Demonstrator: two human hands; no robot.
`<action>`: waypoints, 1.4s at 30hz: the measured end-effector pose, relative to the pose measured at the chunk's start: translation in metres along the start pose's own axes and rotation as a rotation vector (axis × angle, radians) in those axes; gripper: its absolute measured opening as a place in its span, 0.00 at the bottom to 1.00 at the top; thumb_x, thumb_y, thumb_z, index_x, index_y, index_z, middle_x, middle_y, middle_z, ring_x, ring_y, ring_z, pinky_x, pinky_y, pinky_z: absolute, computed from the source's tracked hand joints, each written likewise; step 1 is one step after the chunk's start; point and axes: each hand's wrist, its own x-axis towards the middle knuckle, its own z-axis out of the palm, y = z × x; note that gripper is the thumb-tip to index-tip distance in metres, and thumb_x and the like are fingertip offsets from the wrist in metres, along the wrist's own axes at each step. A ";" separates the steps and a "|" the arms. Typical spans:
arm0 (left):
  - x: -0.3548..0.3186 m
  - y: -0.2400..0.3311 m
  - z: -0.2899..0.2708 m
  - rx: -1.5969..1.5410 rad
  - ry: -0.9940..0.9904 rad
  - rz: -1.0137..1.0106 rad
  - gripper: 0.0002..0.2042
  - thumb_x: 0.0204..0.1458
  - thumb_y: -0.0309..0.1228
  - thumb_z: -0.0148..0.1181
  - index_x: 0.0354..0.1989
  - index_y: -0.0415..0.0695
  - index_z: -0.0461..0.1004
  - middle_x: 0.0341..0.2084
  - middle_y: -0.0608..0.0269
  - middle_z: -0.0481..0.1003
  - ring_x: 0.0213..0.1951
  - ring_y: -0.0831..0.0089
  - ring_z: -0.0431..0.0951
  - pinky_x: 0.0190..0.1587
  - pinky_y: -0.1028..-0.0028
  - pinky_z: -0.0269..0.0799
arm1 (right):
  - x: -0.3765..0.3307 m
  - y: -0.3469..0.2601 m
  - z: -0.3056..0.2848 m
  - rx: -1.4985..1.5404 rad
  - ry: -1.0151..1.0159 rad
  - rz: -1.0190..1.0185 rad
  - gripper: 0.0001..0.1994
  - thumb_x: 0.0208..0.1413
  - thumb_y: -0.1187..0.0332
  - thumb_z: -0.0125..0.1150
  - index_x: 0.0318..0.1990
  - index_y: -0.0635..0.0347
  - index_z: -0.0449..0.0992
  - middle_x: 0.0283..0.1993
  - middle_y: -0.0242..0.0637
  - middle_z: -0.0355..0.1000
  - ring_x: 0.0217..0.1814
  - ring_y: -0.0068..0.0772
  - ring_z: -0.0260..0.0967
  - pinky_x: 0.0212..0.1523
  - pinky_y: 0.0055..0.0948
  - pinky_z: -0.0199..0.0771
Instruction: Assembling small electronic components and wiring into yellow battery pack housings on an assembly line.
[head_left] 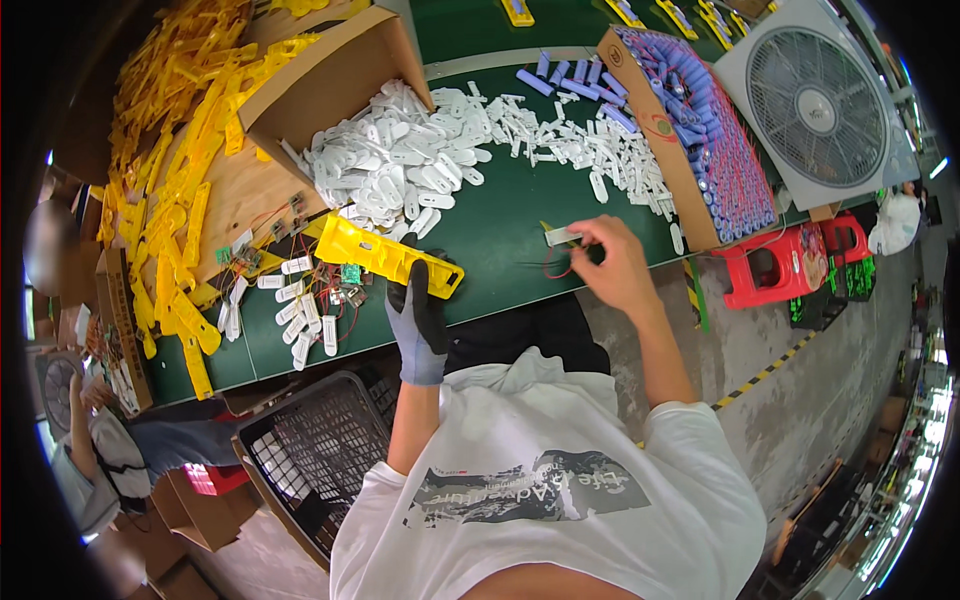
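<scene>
1. Heaped along the left: yellow plastic strips (170, 150) on the dark green worktable (500, 215).
2. Gloved left hand (420, 310) closed on a long yellow plastic housing (385, 255).
3. Bare right hand (615, 265) pinching a small grey cell (562, 236) with red wires.
4. Far right: white box fan (815, 105), grey concrete floor (800, 400).

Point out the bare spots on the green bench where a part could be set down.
Bare green bench lies between the white pieces and the right hand. It is crowded left of the yellow housing, among circuit boards and white covers.

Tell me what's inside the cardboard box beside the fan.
The cardboard box is packed with purple cylindrical cells lying in rows, ends outward. Only the top layer shows; anything beneath them is covered.
</scene>
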 end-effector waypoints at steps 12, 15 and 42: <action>0.026 -0.004 0.011 0.168 -0.093 0.081 0.20 0.60 0.34 0.58 0.57 0.40 0.65 0.43 0.57 0.74 0.44 0.68 0.76 0.47 0.67 0.73 | -0.006 -0.008 0.041 0.082 0.112 0.058 0.11 0.53 0.66 0.62 0.44 0.55 0.75 0.21 0.33 0.70 0.26 0.38 0.69 0.30 0.36 0.67; 0.035 -0.012 0.015 0.214 -0.145 0.042 0.19 0.60 0.34 0.58 0.57 0.40 0.65 0.44 0.58 0.74 0.44 0.67 0.76 0.47 0.67 0.73 | 0.005 -0.022 0.047 0.057 0.134 0.280 0.09 0.54 0.66 0.63 0.40 0.55 0.75 0.20 0.32 0.71 0.26 0.37 0.71 0.26 0.36 0.68; 0.037 -0.044 0.016 0.397 0.109 0.370 0.15 0.58 0.19 0.55 0.53 0.33 0.67 0.47 0.59 0.73 0.47 0.75 0.74 0.54 0.75 0.69 | 0.012 -0.038 0.061 0.367 -0.056 0.133 0.05 0.50 0.77 0.63 0.36 0.63 0.80 0.30 0.40 0.74 0.27 0.33 0.73 0.30 0.28 0.72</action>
